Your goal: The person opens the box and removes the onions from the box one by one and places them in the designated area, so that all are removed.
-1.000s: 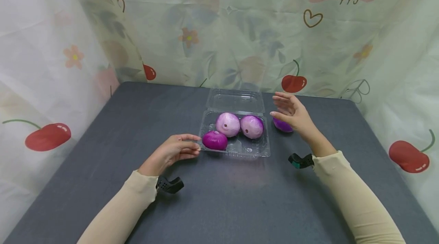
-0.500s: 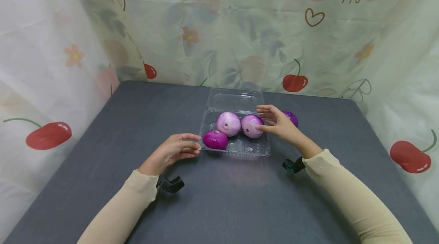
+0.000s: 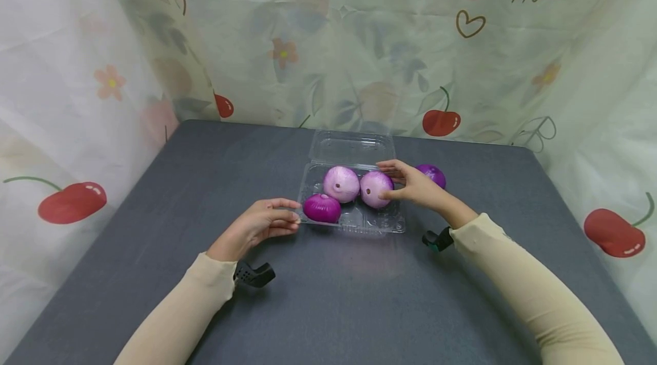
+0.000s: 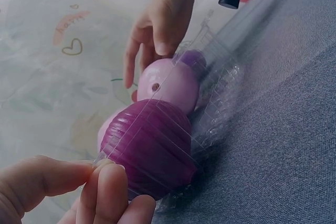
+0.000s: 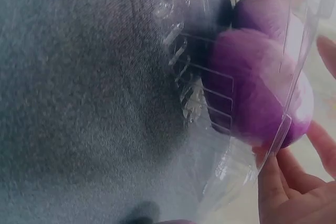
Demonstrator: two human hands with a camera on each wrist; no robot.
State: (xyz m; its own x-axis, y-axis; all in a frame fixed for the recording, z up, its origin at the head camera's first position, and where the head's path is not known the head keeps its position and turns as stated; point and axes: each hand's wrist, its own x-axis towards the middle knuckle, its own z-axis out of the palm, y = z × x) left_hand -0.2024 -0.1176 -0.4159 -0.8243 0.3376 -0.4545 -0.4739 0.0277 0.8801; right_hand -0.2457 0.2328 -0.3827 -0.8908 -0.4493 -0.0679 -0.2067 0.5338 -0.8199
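A clear plastic clamshell container (image 3: 359, 222) lies on the table with its lid folded back. In it sit a deep purple onion (image 3: 321, 209) at front left, a pale onion (image 3: 341, 184) behind it and another pale-purple onion (image 3: 377, 189) on the right. My left hand (image 3: 262, 227) pinches the container's left rim between thumb and fingers, beside the deep purple onion (image 4: 149, 148). My right hand (image 3: 418, 185) holds the right-hand onion (image 5: 257, 85), thumb on its near side and fingers behind. Its far side is hidden.
One more purple onion (image 3: 432, 175) lies on the dark table (image 3: 328, 308) outside the container, partly behind my right hand. The raised lid (image 3: 353, 148) leans toward the patterned curtain (image 3: 359, 40) at the back.
My right hand has moved left from above the loose onion to the right-hand onion in the container and closed round it. That onion has shifted slightly. My left hand keeps its place.
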